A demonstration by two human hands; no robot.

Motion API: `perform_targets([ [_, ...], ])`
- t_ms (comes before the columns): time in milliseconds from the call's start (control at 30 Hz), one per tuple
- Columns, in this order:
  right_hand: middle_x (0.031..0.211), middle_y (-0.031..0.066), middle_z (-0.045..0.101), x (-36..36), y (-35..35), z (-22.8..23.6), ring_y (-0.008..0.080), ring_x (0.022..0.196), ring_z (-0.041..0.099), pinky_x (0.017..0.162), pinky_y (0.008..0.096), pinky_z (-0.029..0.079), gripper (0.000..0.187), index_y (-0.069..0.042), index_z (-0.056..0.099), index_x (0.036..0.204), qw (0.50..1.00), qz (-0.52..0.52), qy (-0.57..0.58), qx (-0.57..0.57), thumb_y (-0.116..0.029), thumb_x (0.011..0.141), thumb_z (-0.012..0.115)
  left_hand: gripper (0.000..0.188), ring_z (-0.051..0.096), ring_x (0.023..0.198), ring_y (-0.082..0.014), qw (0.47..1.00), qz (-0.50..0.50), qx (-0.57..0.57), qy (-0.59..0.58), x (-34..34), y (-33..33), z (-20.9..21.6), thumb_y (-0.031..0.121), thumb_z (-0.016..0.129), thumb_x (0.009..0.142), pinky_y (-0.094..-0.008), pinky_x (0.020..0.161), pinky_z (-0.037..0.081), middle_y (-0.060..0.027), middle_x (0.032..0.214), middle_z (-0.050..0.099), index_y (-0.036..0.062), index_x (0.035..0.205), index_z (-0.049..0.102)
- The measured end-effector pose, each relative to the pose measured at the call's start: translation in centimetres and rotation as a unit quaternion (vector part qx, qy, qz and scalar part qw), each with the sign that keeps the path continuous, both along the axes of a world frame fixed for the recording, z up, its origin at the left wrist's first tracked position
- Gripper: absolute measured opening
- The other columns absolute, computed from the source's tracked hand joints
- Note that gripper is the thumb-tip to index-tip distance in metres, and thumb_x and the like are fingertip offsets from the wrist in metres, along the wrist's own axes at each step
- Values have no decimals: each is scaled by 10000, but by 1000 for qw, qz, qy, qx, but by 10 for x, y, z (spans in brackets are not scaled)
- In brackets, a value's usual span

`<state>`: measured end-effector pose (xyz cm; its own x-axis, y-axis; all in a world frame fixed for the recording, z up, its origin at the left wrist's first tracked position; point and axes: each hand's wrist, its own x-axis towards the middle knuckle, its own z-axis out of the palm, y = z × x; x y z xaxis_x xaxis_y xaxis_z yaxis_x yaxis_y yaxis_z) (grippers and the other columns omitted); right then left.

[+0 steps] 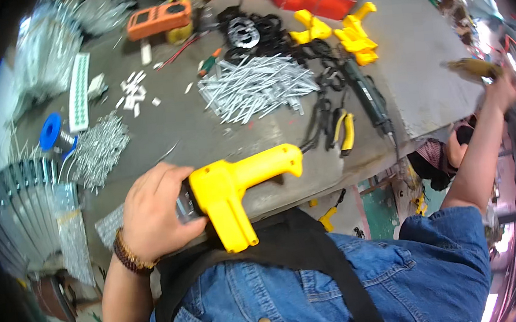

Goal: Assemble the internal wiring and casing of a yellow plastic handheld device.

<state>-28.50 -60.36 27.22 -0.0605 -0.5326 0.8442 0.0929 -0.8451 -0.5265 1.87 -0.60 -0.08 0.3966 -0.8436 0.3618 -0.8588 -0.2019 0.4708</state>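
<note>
My left hand (pixel 155 216) is wrapped round the dark end of a yellow plastic tool housing (pixel 223 188), just over the near edge of the bench. The housing has a long handle pointing right and a second block pointing down toward my apron. Stretched far out to the right, my right hand (pixel 502 93) is closed on a blurred olive-brown object (pixel 471 70), whose kind I cannot make out. Nearest the housing on the bench lie yellow-handled pliers (pixel 346 132) and a dark electric screwdriver (pixel 368 99).
A heap of grey metal rods (pixel 258 87) lies mid-bench, beside black cables (pixel 268 31). Further yellow housings (pixel 354 36) lie at the back right. An orange multimeter (pixel 160 19), a blue solder spool (pixel 51 131) and a pile of small metal parts (pixel 102 147) stand leftward.
</note>
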Motion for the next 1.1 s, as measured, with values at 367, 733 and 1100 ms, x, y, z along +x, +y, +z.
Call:
perform_targets([
  [367, 988, 212, 642, 93, 177, -202, 421, 1108, 597, 1038, 665, 412, 545, -32, 551, 913, 791, 334, -121, 498, -542, 1025, 396, 704, 629, 965, -357, 1000, -4, 13, 10, 5, -5, -2, 200, 835, 577, -414, 843, 512, -148, 1028, 620, 54, 1215, 573],
  [733, 771, 23, 602, 146, 281, -246, 235, 859, 607, 1090, 554, 390, 427, -132, 533, 733, 621, 476, -188, 593, -471, 993, 545, 652, 628, 925, -350, 999, -17, 17, 45, 6, -6, 1, 170, 822, 556, -417, 824, 514, -139, 996, 618, 50, 1159, 607],
  [1100, 759, -5, 541, 155, 284, -253, 188, 755, 537, 876, 430, 468, 377, -150, 511, 796, 638, 487, -175, 571, -456, 1016, 524, 723, 612, 994, -365, 995, -13, 46, 90, 6, -7, 4, 142, 788, 595, -417, 888, 494, -172, 1075, 607, 34, 1263, 535],
])
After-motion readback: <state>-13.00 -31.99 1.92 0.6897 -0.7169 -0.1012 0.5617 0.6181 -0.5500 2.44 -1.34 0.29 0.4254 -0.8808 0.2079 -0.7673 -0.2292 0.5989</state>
